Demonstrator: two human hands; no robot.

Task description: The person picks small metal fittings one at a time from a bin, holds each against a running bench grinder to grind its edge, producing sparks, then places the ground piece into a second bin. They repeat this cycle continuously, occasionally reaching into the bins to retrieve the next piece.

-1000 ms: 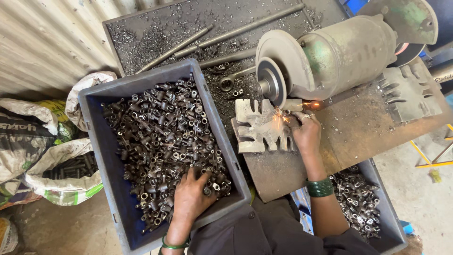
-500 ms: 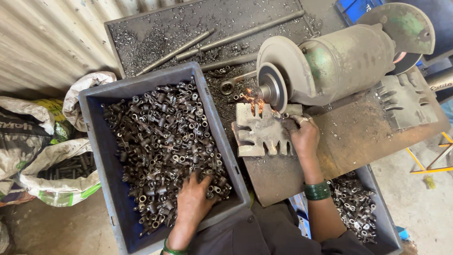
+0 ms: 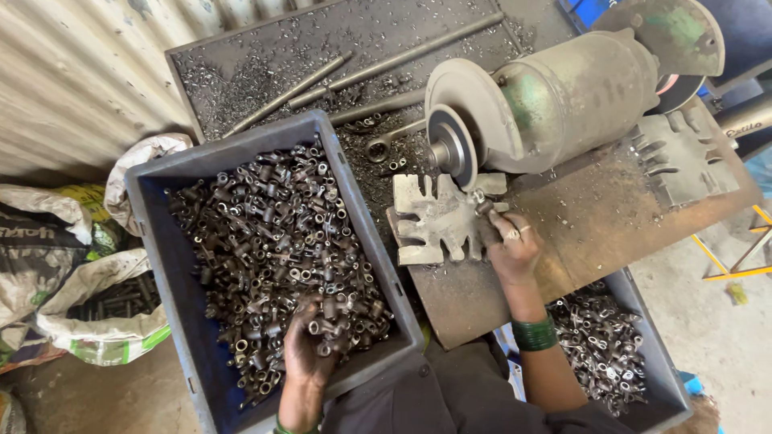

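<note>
Small dark metal fitting (image 3: 481,206), pinched upright at the edge of the grey grinding wheel (image 3: 451,147), above a slotted metal rest (image 3: 434,221). Heap of similar short, rusty-brown tubular metal pieces (image 3: 273,233), jumbled every way, filling a grey plastic crate (image 3: 161,265).

grey plastic crate (image 3: 161,241), matt and scuffed, filled with dull, dark metal fittings (image 3: 273,233). bench grinder (image 3: 563,96) of worn, green-tinged painted metal, with a smooth grey disc (image 3: 450,149). notched rest plate (image 3: 438,221) of rough pale metal. rusty, gritty steel bench top (image 3: 595,225). woven plastic sacks (image 3: 72,265) at left.
</note>
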